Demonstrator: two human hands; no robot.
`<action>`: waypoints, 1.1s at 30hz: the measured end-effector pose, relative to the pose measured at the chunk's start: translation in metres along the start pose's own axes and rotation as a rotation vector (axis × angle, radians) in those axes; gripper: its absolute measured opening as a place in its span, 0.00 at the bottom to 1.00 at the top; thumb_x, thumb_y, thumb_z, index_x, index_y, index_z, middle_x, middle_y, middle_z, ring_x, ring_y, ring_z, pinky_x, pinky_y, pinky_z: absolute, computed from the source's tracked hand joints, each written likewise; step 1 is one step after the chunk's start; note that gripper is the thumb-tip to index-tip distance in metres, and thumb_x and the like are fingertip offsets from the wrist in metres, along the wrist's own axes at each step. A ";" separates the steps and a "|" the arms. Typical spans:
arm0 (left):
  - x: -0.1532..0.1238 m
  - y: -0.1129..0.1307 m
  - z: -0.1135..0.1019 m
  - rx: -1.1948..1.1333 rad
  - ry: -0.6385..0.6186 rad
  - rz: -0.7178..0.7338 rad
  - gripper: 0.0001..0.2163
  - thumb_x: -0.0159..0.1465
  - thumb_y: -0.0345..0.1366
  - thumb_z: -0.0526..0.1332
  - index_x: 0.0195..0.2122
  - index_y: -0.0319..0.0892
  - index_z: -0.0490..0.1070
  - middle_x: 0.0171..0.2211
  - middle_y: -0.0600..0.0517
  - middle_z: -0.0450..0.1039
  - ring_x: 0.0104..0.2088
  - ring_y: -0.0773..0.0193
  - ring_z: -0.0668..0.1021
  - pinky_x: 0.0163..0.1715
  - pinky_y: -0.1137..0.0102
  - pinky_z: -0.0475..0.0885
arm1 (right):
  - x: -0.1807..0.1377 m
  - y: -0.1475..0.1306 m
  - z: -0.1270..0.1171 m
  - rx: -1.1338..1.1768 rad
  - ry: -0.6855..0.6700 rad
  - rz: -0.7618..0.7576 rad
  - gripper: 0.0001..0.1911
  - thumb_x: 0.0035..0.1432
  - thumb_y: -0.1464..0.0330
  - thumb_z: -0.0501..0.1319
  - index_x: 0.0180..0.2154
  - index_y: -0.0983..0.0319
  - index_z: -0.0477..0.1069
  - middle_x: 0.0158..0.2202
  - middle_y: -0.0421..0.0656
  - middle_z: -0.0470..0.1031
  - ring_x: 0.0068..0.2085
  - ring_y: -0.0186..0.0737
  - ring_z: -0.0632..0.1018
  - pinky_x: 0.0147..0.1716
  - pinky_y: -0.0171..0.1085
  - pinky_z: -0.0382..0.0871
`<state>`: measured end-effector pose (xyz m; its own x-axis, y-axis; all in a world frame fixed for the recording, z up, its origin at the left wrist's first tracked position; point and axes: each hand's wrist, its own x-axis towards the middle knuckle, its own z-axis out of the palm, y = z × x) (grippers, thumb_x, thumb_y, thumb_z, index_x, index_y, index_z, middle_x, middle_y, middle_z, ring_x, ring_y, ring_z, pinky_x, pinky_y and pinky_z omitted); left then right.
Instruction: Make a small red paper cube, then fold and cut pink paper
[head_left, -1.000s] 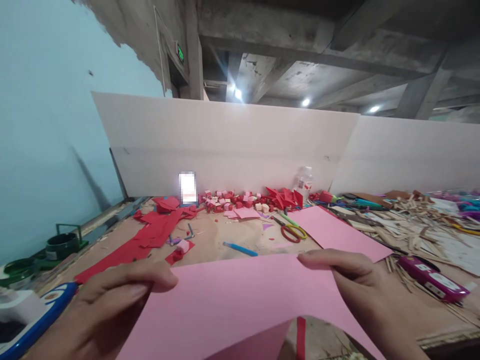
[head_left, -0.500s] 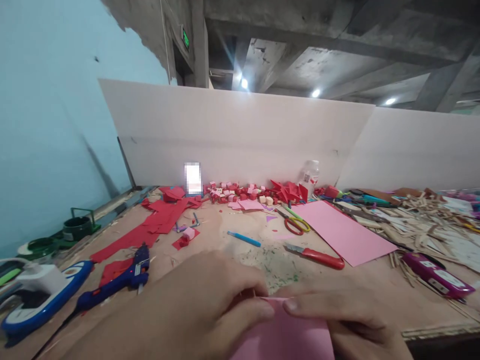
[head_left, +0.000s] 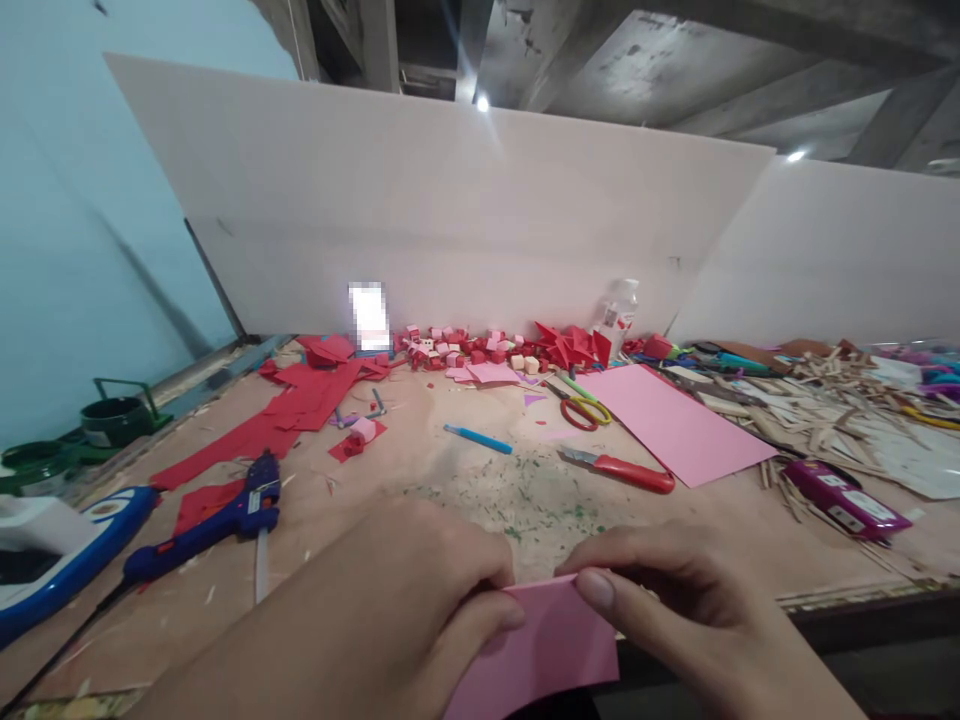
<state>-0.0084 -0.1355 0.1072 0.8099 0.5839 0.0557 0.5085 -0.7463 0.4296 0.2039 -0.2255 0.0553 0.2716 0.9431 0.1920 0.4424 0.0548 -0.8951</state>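
Note:
A piece of pink paper (head_left: 551, 640) is held at the table's front edge, its upper edge appearing folded over. My left hand (head_left: 397, 600) pinches its top left part between thumb and curled fingers. On the other side, my right hand (head_left: 675, 600) grips the top right corner, thumb in front and fingers behind. The paper's lower part bends and hangs toward me. Beyond my hands lie a blue pen-like stick (head_left: 478, 438), a red-handled knife (head_left: 622, 470) and scissors with red and yellow handles (head_left: 585, 410).
A larger pink sheet (head_left: 679, 420) lies right of the scissors. At left are a blue glue gun (head_left: 210, 530), a power strip (head_left: 82, 550) and red paper strips (head_left: 300, 405). Small red and pink cubes (head_left: 465, 350), a bottle (head_left: 619, 318) and a lit phone (head_left: 370, 318) stand along the white board.
My right hand's thumb now shows in front of the paper, where its fingers lay over the edge before. The paper tilts more, and the view has dipped downward.

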 end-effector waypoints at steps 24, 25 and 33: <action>0.010 -0.009 0.040 -0.338 0.117 -0.039 0.12 0.67 0.30 0.59 0.28 0.42 0.79 0.25 0.56 0.78 0.27 0.68 0.75 0.28 0.72 0.62 | 0.013 0.009 0.012 0.002 -0.217 -0.125 0.10 0.64 0.60 0.67 0.32 0.53 0.85 0.30 0.39 0.85 0.32 0.40 0.84 0.32 0.29 0.78; 0.009 -0.009 0.040 -0.354 0.127 -0.043 0.12 0.68 0.31 0.60 0.28 0.42 0.79 0.25 0.56 0.78 0.27 0.69 0.75 0.28 0.72 0.62 | 0.013 0.009 0.013 0.007 -0.219 -0.147 0.11 0.65 0.61 0.66 0.32 0.53 0.85 0.30 0.39 0.85 0.31 0.40 0.84 0.32 0.29 0.78; -0.002 -0.012 0.038 -0.450 0.115 -0.070 0.16 0.74 0.38 0.54 0.34 0.43 0.79 0.31 0.55 0.80 0.33 0.66 0.78 0.35 0.73 0.68 | 0.011 0.013 0.016 0.030 -0.021 -0.179 0.07 0.59 0.61 0.70 0.29 0.52 0.86 0.28 0.39 0.85 0.30 0.43 0.85 0.32 0.32 0.80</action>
<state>-0.0051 -0.1398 0.0678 0.7280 0.6781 0.1012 0.3626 -0.5061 0.7826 0.1994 -0.2092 0.0391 0.1729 0.9238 0.3417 0.4565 0.2323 -0.8589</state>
